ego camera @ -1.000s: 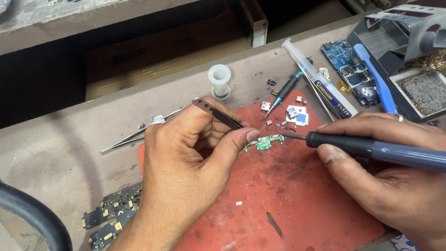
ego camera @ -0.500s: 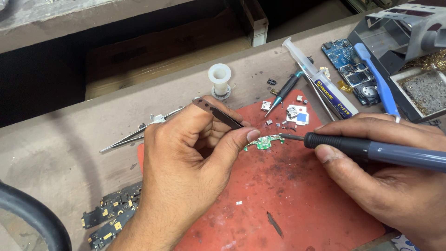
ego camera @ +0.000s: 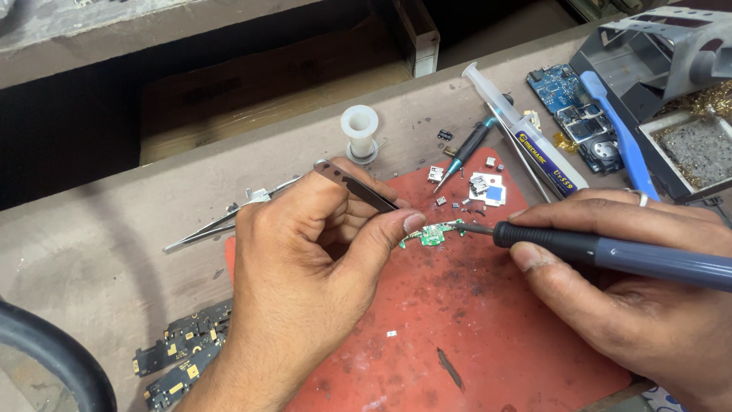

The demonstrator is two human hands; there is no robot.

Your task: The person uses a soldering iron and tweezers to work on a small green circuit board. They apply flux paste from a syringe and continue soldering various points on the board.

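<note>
My left hand pinches dark tweezers, whose tips press down on a small green circuit board lying on a red work mat. My right hand grips a soldering iron with a black and grey-blue handle. Its metal tip touches the right end of the small board. Both hands rest low over the mat.
Around the mat lie a white empty solder spool, a second pair of tweezers, a flux syringe, a small screwdriver, tiny loose parts, blue phone boards, a soldering stand and dark boards at lower left.
The soldering iron tip has crept slightly left along the small board. My left hand and the tweezers have stayed in place.
</note>
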